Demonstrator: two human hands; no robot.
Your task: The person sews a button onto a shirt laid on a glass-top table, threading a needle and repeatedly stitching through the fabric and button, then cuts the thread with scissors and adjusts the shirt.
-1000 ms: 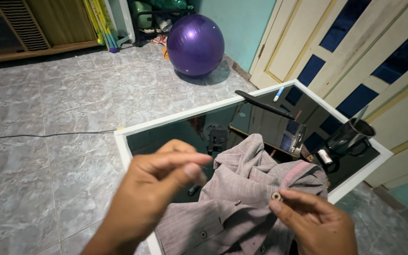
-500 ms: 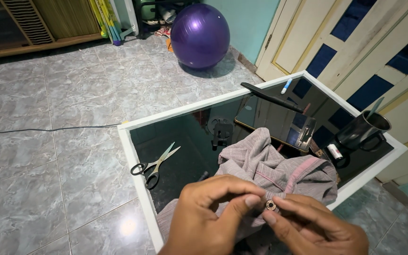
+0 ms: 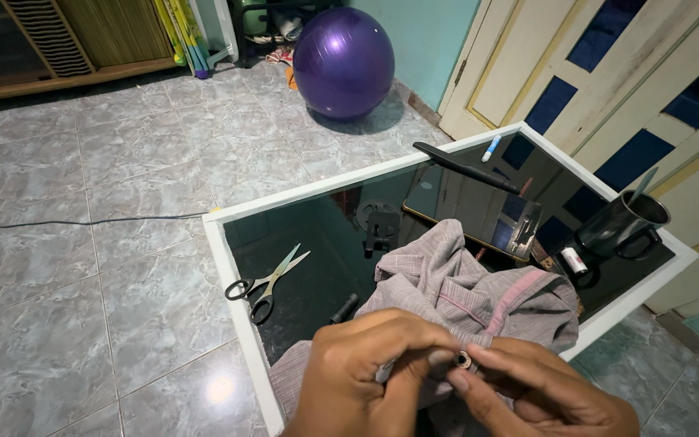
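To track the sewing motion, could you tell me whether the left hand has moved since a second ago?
Yes: the left hand came down and rightward, uncovering the scissors.

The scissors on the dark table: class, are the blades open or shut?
Open. The scissors lie flat on the table, and their two blades spread apart into a narrow V toward the tips, with the black handles nearest the white edge.

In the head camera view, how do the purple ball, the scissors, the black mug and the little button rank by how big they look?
1. purple ball, though farthest away
2. scissors and black mug: too alike to rank
3. button, pinched between left hand and right hand
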